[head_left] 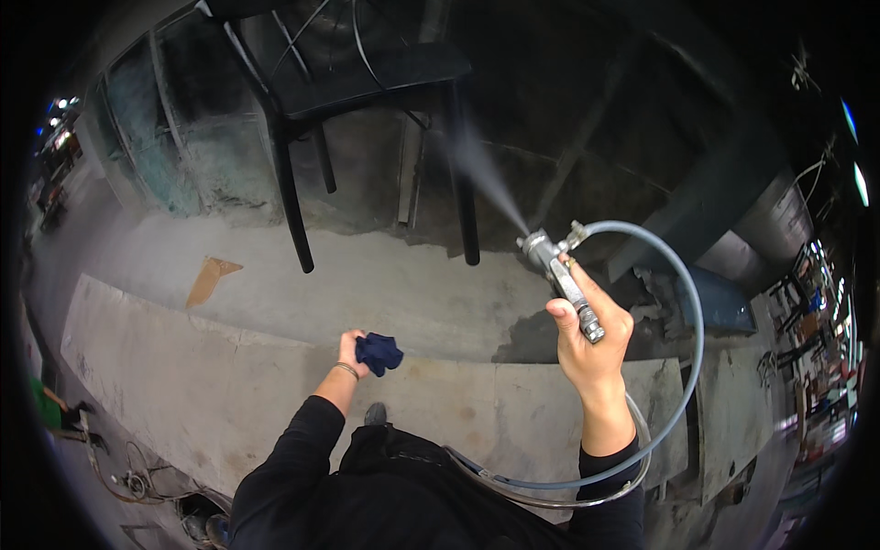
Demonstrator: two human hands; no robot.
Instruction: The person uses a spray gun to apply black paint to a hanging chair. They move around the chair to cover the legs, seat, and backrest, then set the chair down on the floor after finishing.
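My right hand point(594, 344) is wrapped round a metal spray gun point(561, 275). A pale mist point(490, 174) fans out from its nozzle, up and left toward a leg of a black chair point(376, 78). The chair is raised off the floor, and thin wires run up from it; its top lies beyond the picture edge. From the gun a grey hose point(689, 302) loops round my right forearm and back across my body. Lower and to the left, my left hand point(351, 352) is closed on a crumpled dark blue cloth point(379, 353), away from the chair.
Dark, paint-stained panels point(550, 110) stand behind the chair. A torn piece of brown cardboard point(211, 279) lies on the pale floor at left. Flat boards point(183, 367) stretch underfoot. A dark blue bin-like box point(720, 298) is at right, and coiled hoses point(137, 481) lie lower left.
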